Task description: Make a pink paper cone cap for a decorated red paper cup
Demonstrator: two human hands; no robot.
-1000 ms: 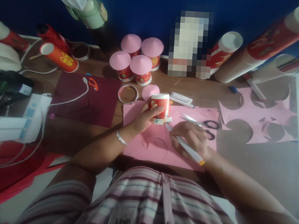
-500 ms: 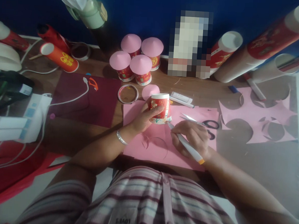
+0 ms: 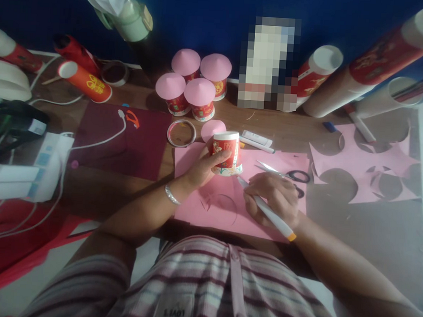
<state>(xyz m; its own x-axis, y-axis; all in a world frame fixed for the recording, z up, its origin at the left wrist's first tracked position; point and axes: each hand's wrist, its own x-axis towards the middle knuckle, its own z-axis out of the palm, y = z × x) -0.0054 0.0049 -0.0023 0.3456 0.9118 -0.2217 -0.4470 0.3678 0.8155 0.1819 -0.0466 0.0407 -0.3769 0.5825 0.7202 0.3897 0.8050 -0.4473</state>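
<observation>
Two hands work at the near edge of a wooden surface [image 3: 270,128] crowded with craft goods. Largest in front of the person is a pink sheet [image 3: 190,210], lying flat, with a faint traced circle on it near the wrists. To its right lies a second pink sheet [image 3: 361,163] with round holes cut out of it, and to its left a maroon sheet [image 3: 126,143]. Four lidded cups [image 3: 196,88] with pink cone tops stand clustered farther back.

On the far part of the first sheet stands a red paper cup [image 3: 226,152], long axis upright, wider end down on the paper. The left hand [image 3: 204,167] has its grip closed around the cup's side, thumb across the print.

The right hand [image 3: 275,196] has its grip closed on a white pen [image 3: 275,222]. The pen's long axis runs diagonally: the tip points up and left, just beside the cup's lower rim, and the orange end points back towards the person's right forearm.

Scissors [image 3: 289,174] lie on the sheet just beyond the right hand. A tape ring [image 3: 181,132] and a pink disc [image 3: 213,128] sit behind the cup.
</observation>
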